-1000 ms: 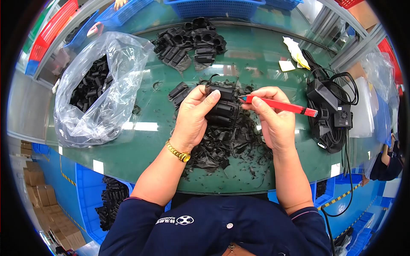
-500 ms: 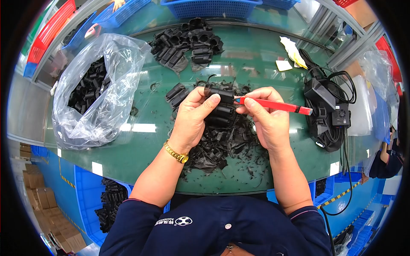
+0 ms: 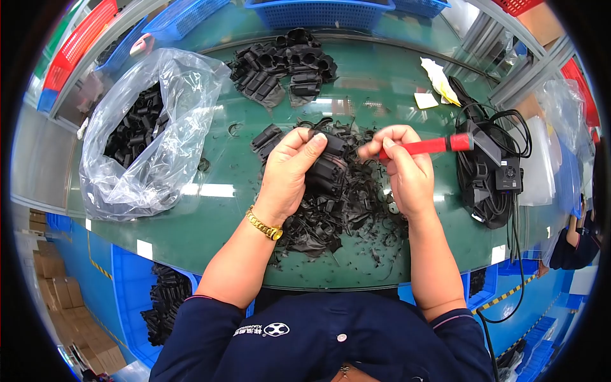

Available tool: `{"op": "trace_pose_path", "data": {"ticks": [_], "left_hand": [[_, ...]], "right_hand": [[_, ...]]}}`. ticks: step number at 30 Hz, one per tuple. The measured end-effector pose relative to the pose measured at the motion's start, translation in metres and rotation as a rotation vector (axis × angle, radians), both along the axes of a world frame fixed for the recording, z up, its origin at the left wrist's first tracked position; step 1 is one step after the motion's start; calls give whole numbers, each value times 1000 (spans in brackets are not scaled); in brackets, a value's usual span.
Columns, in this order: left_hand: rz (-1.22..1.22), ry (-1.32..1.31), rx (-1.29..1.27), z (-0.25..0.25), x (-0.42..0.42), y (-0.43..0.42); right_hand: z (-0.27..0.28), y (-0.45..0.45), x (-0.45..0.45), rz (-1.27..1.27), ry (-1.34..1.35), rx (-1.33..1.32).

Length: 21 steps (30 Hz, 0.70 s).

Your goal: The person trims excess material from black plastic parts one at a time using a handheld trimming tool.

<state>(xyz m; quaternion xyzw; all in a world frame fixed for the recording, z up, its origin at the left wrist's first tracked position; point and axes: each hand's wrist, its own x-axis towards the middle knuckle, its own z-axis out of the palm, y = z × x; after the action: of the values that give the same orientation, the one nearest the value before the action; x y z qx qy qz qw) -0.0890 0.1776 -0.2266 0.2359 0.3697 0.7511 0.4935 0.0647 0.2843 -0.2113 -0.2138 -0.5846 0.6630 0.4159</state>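
My left hand is closed on a black moulded part with tube-like sections, pinched between thumb and fingers above the scrap pile. In my right hand, closed too, is a red-handled knife. Its handle points right; its tip end is hidden or blurred by the fingers. A gap separates the right hand from the part. Below both hands lies a heap of thin black trimmings. Another black moulded piece rests just left of the held part.
A clear plastic bag of black parts stands at left. More joined black parts lie farther back. A black device with coiled cables sits at right, near a yellow-white cloth. Blue baskets line the back.
My right hand has drawn the knife away from the black part, and its handle has swung slightly upward. My left hand still holds the part, now tilted a little.
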Motion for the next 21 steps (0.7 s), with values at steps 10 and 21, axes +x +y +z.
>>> {"op": "trace_pose_path", "data": {"ticks": [10, 21], "left_hand": [[-55, 203, -43, 17, 7, -5], [27, 336, -56, 38, -17, -16]], "right_hand": [[-1, -14, -5, 166, -225, 51], [-3, -2, -1, 101, -29, -367]]}}
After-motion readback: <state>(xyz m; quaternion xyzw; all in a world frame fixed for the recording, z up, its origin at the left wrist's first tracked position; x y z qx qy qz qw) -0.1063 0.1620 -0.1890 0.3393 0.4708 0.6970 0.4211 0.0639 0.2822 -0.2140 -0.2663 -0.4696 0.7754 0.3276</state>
